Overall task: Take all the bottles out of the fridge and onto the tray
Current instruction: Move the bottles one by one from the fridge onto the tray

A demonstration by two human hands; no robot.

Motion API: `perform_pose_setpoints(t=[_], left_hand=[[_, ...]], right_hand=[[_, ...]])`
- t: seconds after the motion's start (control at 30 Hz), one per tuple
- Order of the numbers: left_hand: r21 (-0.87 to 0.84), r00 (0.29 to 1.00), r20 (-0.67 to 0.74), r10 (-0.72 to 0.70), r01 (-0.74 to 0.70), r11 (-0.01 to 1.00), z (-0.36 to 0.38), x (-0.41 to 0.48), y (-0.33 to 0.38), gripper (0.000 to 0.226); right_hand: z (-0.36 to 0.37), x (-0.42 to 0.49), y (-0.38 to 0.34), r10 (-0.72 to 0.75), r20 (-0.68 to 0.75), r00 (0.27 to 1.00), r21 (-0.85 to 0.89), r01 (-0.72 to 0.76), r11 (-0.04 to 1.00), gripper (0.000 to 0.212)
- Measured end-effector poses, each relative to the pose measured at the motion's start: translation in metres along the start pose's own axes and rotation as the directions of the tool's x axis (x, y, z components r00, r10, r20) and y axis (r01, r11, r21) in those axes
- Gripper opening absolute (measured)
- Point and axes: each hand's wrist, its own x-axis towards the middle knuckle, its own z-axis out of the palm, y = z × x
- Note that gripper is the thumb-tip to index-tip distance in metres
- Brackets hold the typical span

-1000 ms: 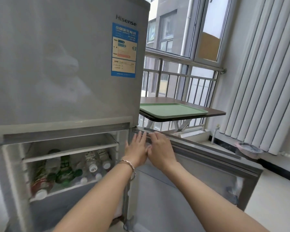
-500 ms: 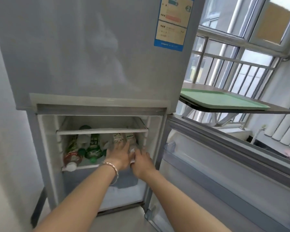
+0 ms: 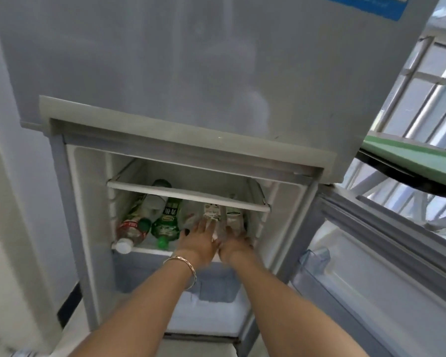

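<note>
The grey fridge (image 3: pixel 165 73) has its lower compartment open. On its shelf lie several bottles: a red-labelled one with a white cap (image 3: pixel 130 231), a green one (image 3: pixel 166 225), a clear one behind (image 3: pixel 153 200), and two pale-labelled bottles (image 3: pixel 211 211) at the right. My left hand (image 3: pixel 198 240) reaches over the shelf, fingers spread, touching the left pale bottle. My right hand (image 3: pixel 236 244) lies beside it on the right pale bottle (image 3: pixel 234 219); its fingers are blurred. The green tray (image 3: pixel 410 157) sits on a table at the right edge.
The fridge door (image 3: pixel 384 253) swings open to the right, with a clear door bin (image 3: pixel 316 258). A white shelf rail (image 3: pixel 188 195) crosses above the bottles. A drawer (image 3: pixel 216 284) sits below the shelf. Window bars (image 3: pixel 428 99) stand behind the tray.
Both hands left the door's top edge and moved into the lower compartment onto the right-hand bottles. The view came closer and tipped down; the door stands wider.
</note>
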Motion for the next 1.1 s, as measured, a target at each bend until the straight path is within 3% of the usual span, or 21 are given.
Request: perform_pose_setpoints(t=[0.13, 0.23, 0.33, 0.47, 0.6, 0.73, 0.93, 1.0, 1.1], left_hand=[[0.013, 1.0, -0.009, 0.023, -0.023, 1.0, 0.011, 0.005, -0.015, 0.063], [0.022, 0.998, -0.025, 0.058, -0.057, 0.998, 0.015, 0.004, -0.024, 0.063], [0.02, 0.997, -0.041, 0.07, -0.069, 0.997, 0.012, 0.002, -0.025, 0.065], [0.014, 0.993, -0.065, 0.1, -0.099, 0.995, -0.002, -0.006, -0.017, 0.069], [-0.003, 0.993, -0.041, 0.114, -0.114, 0.993, -0.019, -0.024, -0.007, 0.076], [-0.138, 0.991, 0.053, 0.121, -0.113, 0.984, -0.035, -0.044, -0.001, 0.088], [-0.268, 0.949, 0.143, 0.28, -0.235, 0.934, -0.077, -0.083, 0.011, 0.095], [-0.301, 0.934, 0.141, 0.329, -0.276, 0.913, -0.097, -0.094, 0.017, 0.087], [-0.459, 0.921, 0.078, 0.382, -0.307, 0.834, -0.135, -0.118, 0.034, 0.051]], right_hand=[[0.011, 0.014, 0.009, 0.002, -0.011, 1.0, 0.026, -0.002, 1.0, 0.063], [0.018, 0.01, 0.015, -0.014, -0.14, 0.99, 0.037, 0.019, 0.999, 0.057], [0.016, -0.011, 0.016, -0.064, -0.328, 0.943, -0.072, 0.042, 0.997, 0.052], [-0.006, -0.039, 0.009, -0.143, -0.432, 0.89, -0.119, 0.101, 0.988, 0.046], [-0.04, -0.076, -0.003, -0.243, -0.444, 0.862, -0.204, 0.167, 0.965, 0.049], [-0.066, -0.117, -0.007, -0.299, -0.377, 0.877, -0.269, 0.205, 0.941, 0.054], [-0.119, -0.183, -0.017, -0.339, -0.435, 0.834, -0.208, 0.273, 0.939, 0.039], [-0.143, -0.202, -0.023, -0.291, -0.482, 0.826, -0.136, 0.258, 0.957, 0.037], [-0.183, -0.231, -0.024, -0.247, -0.546, 0.801, -0.094, 0.234, 0.968, 0.036]])
